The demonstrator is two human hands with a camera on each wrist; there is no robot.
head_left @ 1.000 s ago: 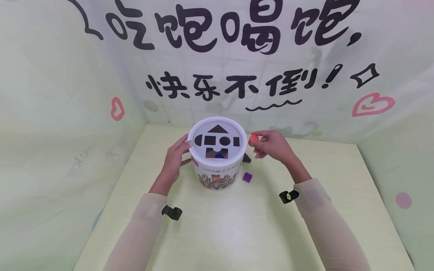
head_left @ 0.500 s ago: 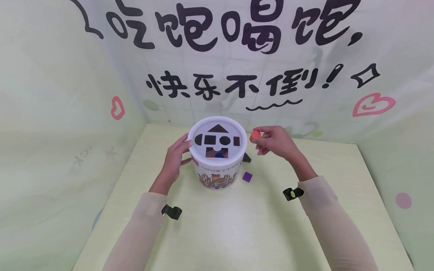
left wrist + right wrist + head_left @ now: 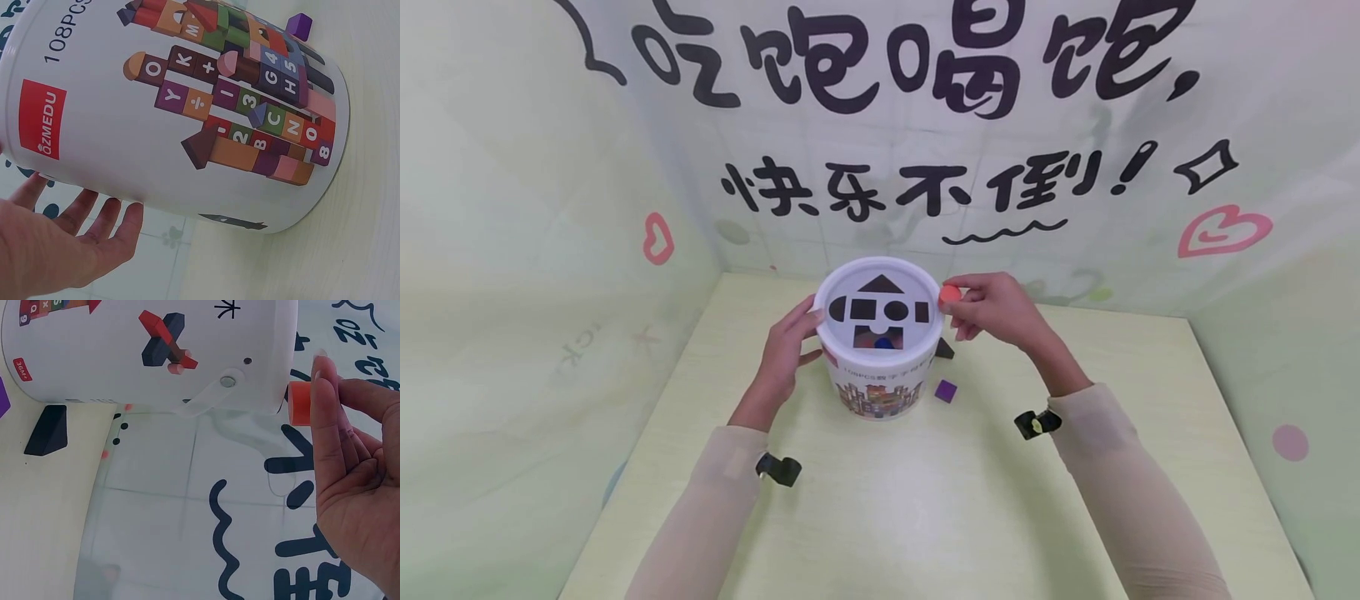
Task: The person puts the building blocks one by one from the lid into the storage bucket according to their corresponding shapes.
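Note:
A white bucket (image 3: 880, 383) printed with toy blocks stands on the table, its lid (image 3: 850, 279) pierced by shaped holes. Through the front hole a blue block shows inside. My left hand (image 3: 782, 350) rests against the bucket's left side, fingers at the rim; in the left wrist view those fingers (image 3: 128, 228) lie along the wall. Between thumb and fingers, my right hand (image 3: 1000, 310) pinches an orange-red round block (image 3: 950, 294) at the lid's right edge. The right wrist view shows that block from the side as a short cylinder, close to the rim.
A purple block (image 3: 946, 391) lies on the table right of the bucket. Behind it a dark wedge-shaped block (image 3: 49, 430) sits close to the bucket's base. A printed cloth wall (image 3: 880, 225) rises behind the table (image 3: 880, 517), with more cloth at both sides.
My right hand, still pinching the round block, rose slightly and then moved left to the lid's edge. The left hand has stayed on the bucket.

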